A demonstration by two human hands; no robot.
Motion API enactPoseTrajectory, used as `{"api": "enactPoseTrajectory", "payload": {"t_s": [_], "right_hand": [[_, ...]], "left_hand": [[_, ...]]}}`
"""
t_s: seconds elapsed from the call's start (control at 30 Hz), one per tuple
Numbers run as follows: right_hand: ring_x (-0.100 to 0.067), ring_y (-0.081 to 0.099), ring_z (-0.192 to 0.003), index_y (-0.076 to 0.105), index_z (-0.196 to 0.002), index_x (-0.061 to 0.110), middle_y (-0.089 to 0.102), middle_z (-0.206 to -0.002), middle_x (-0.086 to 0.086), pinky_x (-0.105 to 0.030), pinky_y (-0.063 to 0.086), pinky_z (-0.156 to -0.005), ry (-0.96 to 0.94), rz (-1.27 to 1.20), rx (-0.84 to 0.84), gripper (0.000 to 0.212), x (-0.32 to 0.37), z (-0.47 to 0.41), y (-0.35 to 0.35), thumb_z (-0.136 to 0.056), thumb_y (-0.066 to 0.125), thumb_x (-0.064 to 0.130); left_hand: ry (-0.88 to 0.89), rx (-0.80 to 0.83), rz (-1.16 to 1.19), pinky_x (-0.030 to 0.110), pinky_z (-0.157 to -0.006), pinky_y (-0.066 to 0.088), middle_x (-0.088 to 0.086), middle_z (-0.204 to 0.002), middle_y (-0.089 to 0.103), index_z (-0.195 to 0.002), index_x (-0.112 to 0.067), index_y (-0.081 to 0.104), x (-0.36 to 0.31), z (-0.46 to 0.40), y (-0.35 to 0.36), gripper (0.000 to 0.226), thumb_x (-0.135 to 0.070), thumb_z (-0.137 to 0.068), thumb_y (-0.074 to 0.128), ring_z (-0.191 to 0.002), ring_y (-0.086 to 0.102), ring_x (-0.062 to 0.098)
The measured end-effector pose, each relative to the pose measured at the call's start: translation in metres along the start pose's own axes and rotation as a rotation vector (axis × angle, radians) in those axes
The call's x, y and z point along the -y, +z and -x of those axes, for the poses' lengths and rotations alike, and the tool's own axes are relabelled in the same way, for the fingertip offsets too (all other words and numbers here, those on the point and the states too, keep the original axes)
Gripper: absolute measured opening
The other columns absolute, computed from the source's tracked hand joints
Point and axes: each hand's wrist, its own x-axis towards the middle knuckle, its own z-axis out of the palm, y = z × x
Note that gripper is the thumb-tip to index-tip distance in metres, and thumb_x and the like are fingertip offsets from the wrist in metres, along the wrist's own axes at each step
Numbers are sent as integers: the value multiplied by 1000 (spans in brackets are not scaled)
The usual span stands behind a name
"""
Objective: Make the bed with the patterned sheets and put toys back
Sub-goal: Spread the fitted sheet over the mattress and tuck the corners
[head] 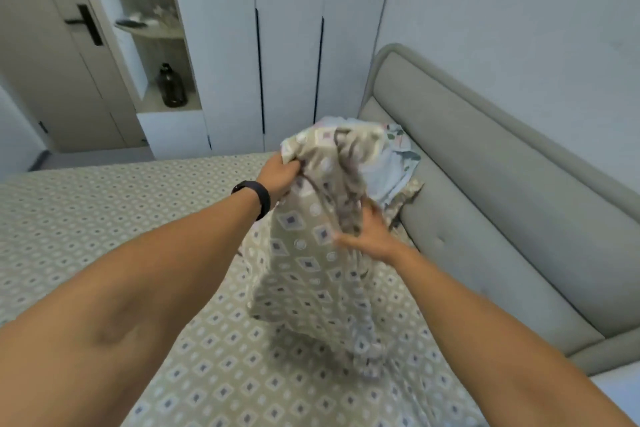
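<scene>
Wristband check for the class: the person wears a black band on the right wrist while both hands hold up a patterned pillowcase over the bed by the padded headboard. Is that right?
Not quite. The head view shows the black wristband on the left wrist, not the right. The rest holds: the left hand and right hand both grip the patterned pillowcase above the bed, beside the padded headboard.

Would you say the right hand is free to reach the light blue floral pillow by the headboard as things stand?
Probably not yet: the right hand grips the patterned pillowcase, as does the left hand, and that cloth hangs in front of the floral pillow. It would likely have to let go first.
</scene>
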Motion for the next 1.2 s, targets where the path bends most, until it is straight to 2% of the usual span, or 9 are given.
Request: {"api": "enactPoseTrajectory", "payload": {"t_s": [0.13, 0.2, 0.37, 0.47, 0.57, 0.67, 0.83, 1.0, 1.2], "right_hand": [[-14, 17, -149, 0, -158, 35, 11, -164, 10, -33, 24, -122, -114, -87, -101, 145, 42, -15, 22, -50, 89, 69], [-13, 46, -133, 32, -148, 27, 44, -148, 8, -20, 39, -108, -139, -266, -154, 102, 72, -34, 21, -68, 93, 40], [-29, 61, -118, 58, -132, 18, 65, -127, -4, -46, 49, -106, -93, -709, -269, 45, 155, -61, 33, -90, 72, 10], [-32, 67, -106, 63, -123, 18, 69, -119, -10, -48, 57, -94, -104, -961, -179, 28, 221, -69, 52, -98, 57, 5], [-30, 71, -101, 66, -122, 27, 72, -116, -9, -50, 61, -84, -99, -1037, -35, 28, 284, -67, 78, -97, 54, 27], [-32, 70, -105, 63, -126, 24, 71, -118, -12, -50, 61, -84, -109, -1093, 114, 33, 344, -63, 115, -97, 53, 34], [-33, 67, -111, 61, -134, 12, 69, -123, -18, -50, 55, -97, -211, -1084, 360, 44, 412, -48, 170, -96, 41, 1], [-28, 66, -108, 62, -131, 24, 68, -123, -7, -47, 59, -87, -131, -763, 447, 38, 391, -43, 211, -96, 53, 10], [-30, 60, -117, 50, -144, 21, 58, -140, -5, -48, 51, -98, 220, -532, 289, 55, 266, -32, 246, -95, 67, 39]], "left_hand": [[76, 43, 207, 32, -69, 61, 3, -101, 74, -122, -18, 65, -86, 7, -23, 31, -12, -95, 50, -88, 72, 22], [104, 12, 264, 39, -74, 62, 10, -103, 73, -121, -16, 65, -114, 10, -39, 34, -9, -91, 48, -91, 71, 29], [181, -282, 206, 31, -64, 53, 4, -99, 64, -129, -14, 49, -129, 18, -112, 35, -11, -94, 52, -93, 66, 30], [238, -464, -32, 27, -75, 47, -7, -117, 51, -151, -28, 18, -111, 34, -171, 72, -10, -94, 57, -98, 59, 22], [212, -519, -285, 33, -94, 40, 2, -131, 29, -157, -39, 7, -73, 52, -227, 85, -12, -95, 58, -100, 48, 24], [9, -493, -382, 39, -105, 44, 11, -138, 39, -139, -16, 49, -34, 70, -282, 62, -38, -86, 70, -113, 56, 32], [-121, -657, -109, 45, -94, 52, 8, -118, 67, -129, -11, 58, 25, 83, -364, 64, -38, -73, 74, -107, 65, 33], [-234, -650, -312, 48, -98, 52, 11, -118, 66, -125, -16, 61, 53, 125, -376, 60, -34, -67, 66, -105, 62, 34], [-473, -275, -393, 40, -87, 49, 11, -132, 54, -142, -10, 44, 117, 118, -305, 63, -32, -87, 65, -109, 56, 32]]}}
